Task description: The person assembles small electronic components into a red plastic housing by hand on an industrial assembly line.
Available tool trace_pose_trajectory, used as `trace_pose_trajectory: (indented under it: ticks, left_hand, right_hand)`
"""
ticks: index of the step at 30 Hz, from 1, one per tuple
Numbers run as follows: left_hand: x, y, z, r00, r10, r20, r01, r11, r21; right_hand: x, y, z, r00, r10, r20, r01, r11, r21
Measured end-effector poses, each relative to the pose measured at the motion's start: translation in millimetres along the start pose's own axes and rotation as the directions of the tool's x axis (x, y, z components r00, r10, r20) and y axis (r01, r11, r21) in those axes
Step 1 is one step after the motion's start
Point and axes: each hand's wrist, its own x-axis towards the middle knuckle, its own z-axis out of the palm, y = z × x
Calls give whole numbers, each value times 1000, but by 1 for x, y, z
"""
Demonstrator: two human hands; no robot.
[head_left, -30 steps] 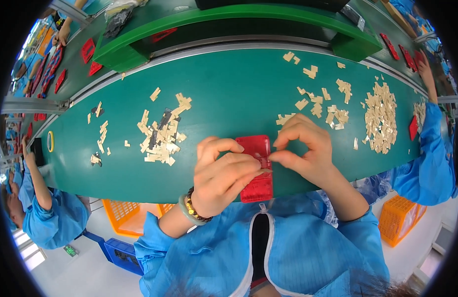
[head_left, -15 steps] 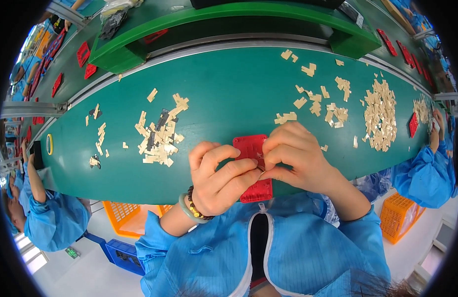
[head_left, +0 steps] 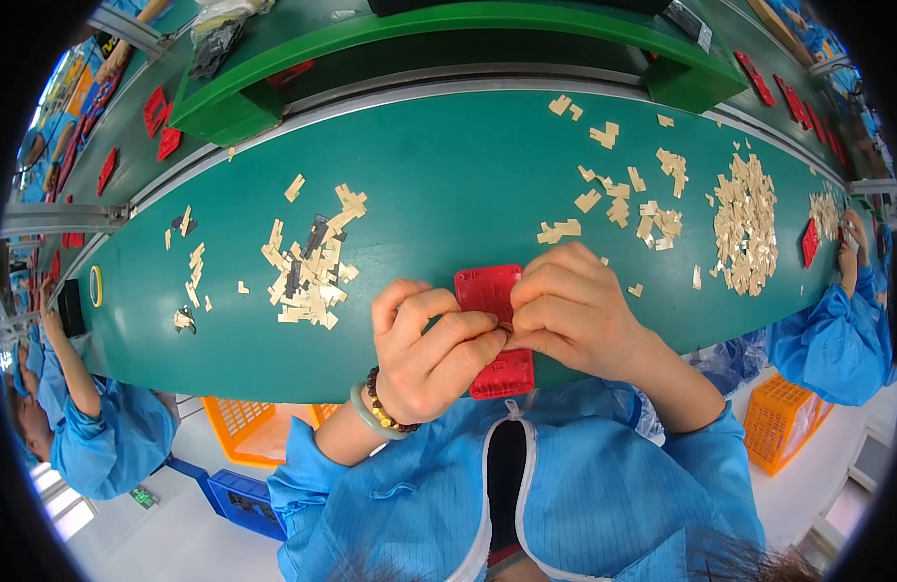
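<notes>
A red plastic shell (head_left: 488, 289) lies on the green tabletop close to my body, its middle covered by my fingers. My left hand (head_left: 437, 341), with a bangle and a beaded bracelet at the wrist, reaches over it with fingers closed. From the other side my right hand (head_left: 576, 312) comes in, also closed, thumb and forefinger pinched. The fingertips of both hands meet above the shell. Whatever small thing they pinch is hidden between them. Left of my hands lies a loose pile of cream-coloured flat pieces (head_left: 313, 267) with a few dark ones among them.
Scattered cream pieces (head_left: 618, 209) and a big heap of them (head_left: 746, 228) lie to the right. A green shelf (head_left: 448, 34) spans the back edge. Yellow tape (head_left: 96, 286) sits at far left. Co-workers (head_left: 109, 432) flank me; an orange basket (head_left: 250, 427) stands below the table.
My fingertips have shifted slightly and stay together over the red shell. My right hand's fingers have curled a little closer. The shell stays in place.
</notes>
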Motion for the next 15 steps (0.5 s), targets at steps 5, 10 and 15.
trace_pose_trajectory:
  ticks: [5,10,15]
  left_hand:
    - [3,-1,-2,1000,-16,-3,16,1000,-10]
    - [14,-15,-18,948,-317,21,312,941,127]
    - [13,-14,-15,891,-440,113,450,890,-74]
  right_hand:
    - [2,-2,1,999,4,-44,-4,1000,0]
    - [-7,6,-15,995,93,-40,-98,985,-145]
    - [-14,23,-20,878,346,-331,-385,921,-57]
